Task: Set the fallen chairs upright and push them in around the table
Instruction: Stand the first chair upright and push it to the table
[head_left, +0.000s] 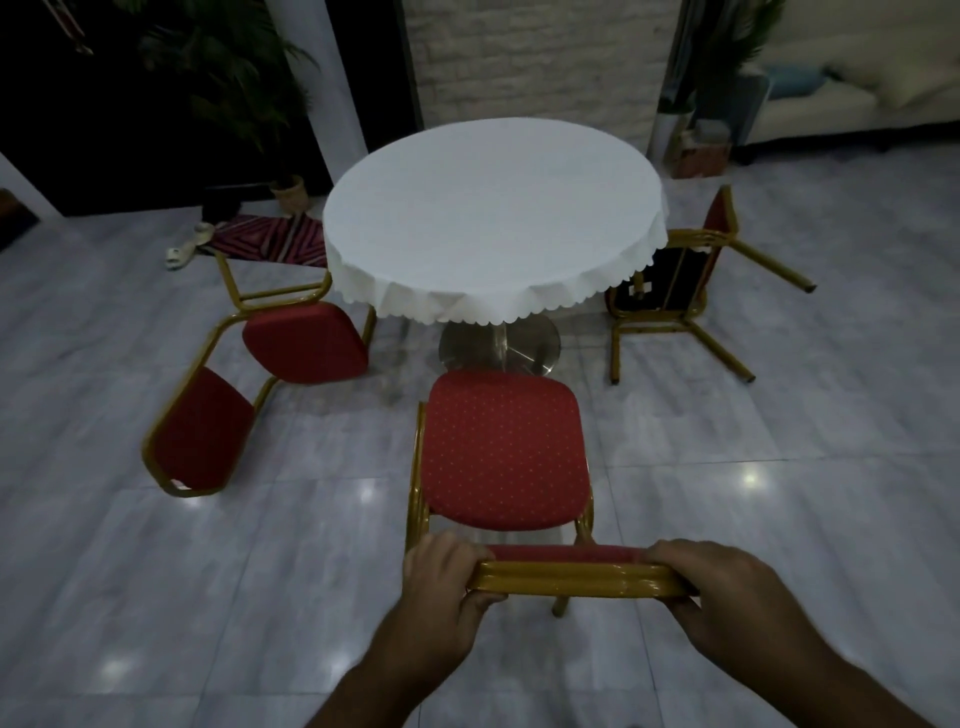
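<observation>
A red-cushioned chair with a gold metal frame (501, 447) stands upright in front of me, its seat facing the round table (493, 218) covered by a white cloth. My left hand (447, 582) grips the left end of its backrest top rail and my right hand (727, 592) grips the right end. A second red chair (260, 374) lies on its side left of the table. The third chair (685, 275) lies tipped over at the table's right, its dark underside and gold legs showing.
The floor is glossy grey tile. A striped mat (270, 239) and pale sandals (187, 249) lie at the back left near a potted plant (288, 192). A sofa (857, 98) and a white planter (667, 130) stand at the back right.
</observation>
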